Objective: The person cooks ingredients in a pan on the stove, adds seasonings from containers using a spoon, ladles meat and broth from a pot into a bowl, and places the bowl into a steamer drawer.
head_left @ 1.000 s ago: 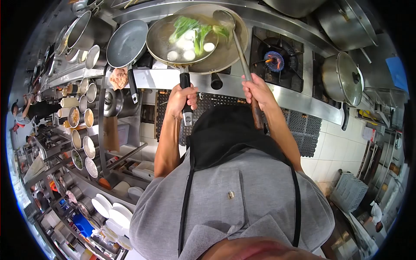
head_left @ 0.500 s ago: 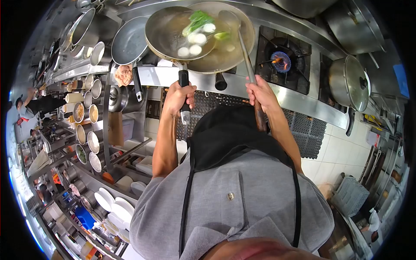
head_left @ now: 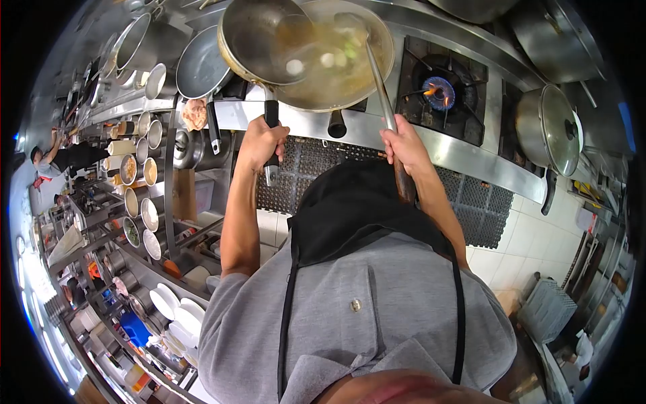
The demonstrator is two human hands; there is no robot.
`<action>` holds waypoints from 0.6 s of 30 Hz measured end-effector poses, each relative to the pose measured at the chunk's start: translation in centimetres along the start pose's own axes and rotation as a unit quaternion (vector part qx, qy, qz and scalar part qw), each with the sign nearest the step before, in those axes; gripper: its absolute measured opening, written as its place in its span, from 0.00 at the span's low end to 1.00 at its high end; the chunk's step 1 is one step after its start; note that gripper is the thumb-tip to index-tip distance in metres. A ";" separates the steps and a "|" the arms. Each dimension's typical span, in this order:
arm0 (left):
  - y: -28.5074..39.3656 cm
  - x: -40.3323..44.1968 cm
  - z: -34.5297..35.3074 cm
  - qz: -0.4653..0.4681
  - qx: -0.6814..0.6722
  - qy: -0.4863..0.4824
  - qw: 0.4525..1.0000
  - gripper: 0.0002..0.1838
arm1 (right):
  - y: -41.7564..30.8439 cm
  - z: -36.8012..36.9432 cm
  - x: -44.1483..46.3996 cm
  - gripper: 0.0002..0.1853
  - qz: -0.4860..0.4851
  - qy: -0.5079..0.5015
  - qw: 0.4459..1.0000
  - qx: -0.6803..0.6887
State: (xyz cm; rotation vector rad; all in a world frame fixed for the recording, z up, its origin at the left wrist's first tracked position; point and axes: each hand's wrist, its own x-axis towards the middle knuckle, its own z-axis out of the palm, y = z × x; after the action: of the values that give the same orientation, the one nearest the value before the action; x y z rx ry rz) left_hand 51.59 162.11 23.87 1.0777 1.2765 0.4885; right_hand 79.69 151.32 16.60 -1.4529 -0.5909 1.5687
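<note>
My left hand (head_left: 262, 143) is closed round the black handle of a frying pan (head_left: 252, 37), which tilts over the left side of a larger pan (head_left: 379, 64). My right hand (head_left: 406, 143) grips the long shaft of a ladle (head_left: 381, 84); its bowl is inside the larger pan. Blurred white round pieces (head_left: 295, 66) and green bits (head_left: 350, 50) show in and between the two pans, among cloudy liquid. The larger pan's own short black handle (head_left: 337, 124) points toward me, untouched.
A lit gas burner (head_left: 439, 93) is to the right, beside a lidded pot (head_left: 548, 131). An empty dark frying pan (head_left: 202, 64) sits on the left, near a crumpled cloth (head_left: 195, 114). Several ingredient containers (head_left: 149, 213) line the left shelf. Another person (head_left: 64, 161) stands far left.
The frying pan has moved up and left and tipped. Its green leaves and white pieces have largely left it toward the larger pan. My right hand with the ladle has barely moved.
</note>
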 end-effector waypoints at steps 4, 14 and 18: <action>0.8 0.0 0.0 0.033 0.103 0.016 0.994 0.13 | 1.1 -1.0 0.1 0.14 -0.025 0.008 0.998 -0.064; 2.1 -0.7 2.7 0.125 0.564 0.240 0.780 0.13 | 2.9 -6.8 -0.6 0.19 -0.265 0.123 0.842 -0.453; 2.9 -1.4 4.3 0.073 0.579 0.326 0.743 0.14 | 0.1 -9.8 -1.2 0.17 -0.210 0.103 0.826 -0.512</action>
State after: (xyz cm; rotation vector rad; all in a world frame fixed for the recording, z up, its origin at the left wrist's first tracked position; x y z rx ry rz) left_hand 55.89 160.71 26.76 2.1793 2.2430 0.1134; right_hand 88.88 148.06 15.20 -2.0081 -1.6502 0.6814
